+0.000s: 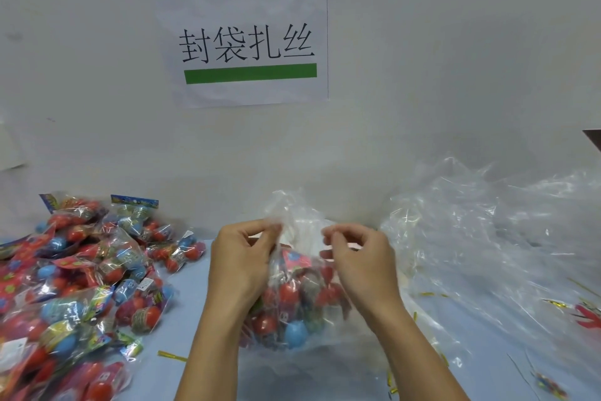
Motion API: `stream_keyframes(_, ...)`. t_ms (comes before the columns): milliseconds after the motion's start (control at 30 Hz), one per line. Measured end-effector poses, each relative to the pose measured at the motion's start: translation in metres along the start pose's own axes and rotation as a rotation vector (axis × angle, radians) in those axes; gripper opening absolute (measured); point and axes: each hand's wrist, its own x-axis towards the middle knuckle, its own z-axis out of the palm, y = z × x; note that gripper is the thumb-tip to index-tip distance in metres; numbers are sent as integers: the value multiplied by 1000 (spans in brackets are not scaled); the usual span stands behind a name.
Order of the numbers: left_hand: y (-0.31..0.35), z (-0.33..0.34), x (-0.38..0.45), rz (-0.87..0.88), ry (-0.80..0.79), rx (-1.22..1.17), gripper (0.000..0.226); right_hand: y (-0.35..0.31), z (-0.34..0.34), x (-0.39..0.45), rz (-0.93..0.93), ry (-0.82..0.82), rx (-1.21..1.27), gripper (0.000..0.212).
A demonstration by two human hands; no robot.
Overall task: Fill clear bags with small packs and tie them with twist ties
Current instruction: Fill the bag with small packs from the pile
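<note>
Pale grey wall [422, 75] is filling the upper half of the view, with a white paper sign [247, 39] stuck on it, bearing black Chinese characters and two green bars. Below it, a light blue tabletop [195, 303] is stretching across the foreground.

At the centre of the table, a clear plastic bag [289, 312] is sitting upright, holding small packs of red and blue egg-shaped toys. Its open neck is rising loosely between two bare hands. The left hand [240, 257] is curling round the left side of the bag's neck, thumb and fingertips pinching the gathered plastic. The right hand [357, 260] is hovering at the right side of the neck with its fingers bent toward the thumb; they seem to be pinching a fold of the thin film, though the plastic is too sheer to be sure.

To the left, a heap of small clear packs [74, 290] of the same red and blue toys is lying piled on the table. To the right, a crumpled mound of empty clear plastic bags [487, 238] is resting against the wall. Thin gold twist ties are lying scattered on the table, one [172, 356] just left of the left forearm and others [426, 294] beside the empty bags.
</note>
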Motion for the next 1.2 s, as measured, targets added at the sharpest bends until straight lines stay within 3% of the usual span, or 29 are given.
stream_keyframes(133,-4,-27,9,50,188,50,10,10,-24,12,25,110,-136,30)
stream_keyframes(367,0,-44,12,181,403,154,13,31,-25,10,69,-147,-540,36)
stream_keyframes(533,-3,-33,14,159,356,124,15,40,-19,3,21,-364,-788,37)
stream_keyframes(700,-8,-23,15,145,282,85,16,37,-15,1,50,-389,-905,27)
stream_keyframes(1033,-9,-19,13,132,222,59,15,33,-12,-5,-21,-172,-907,13)
stream_keyframes(1200,-10,-17,13,123,190,57,16,36,-12,-3,-6,-98,-873,19)
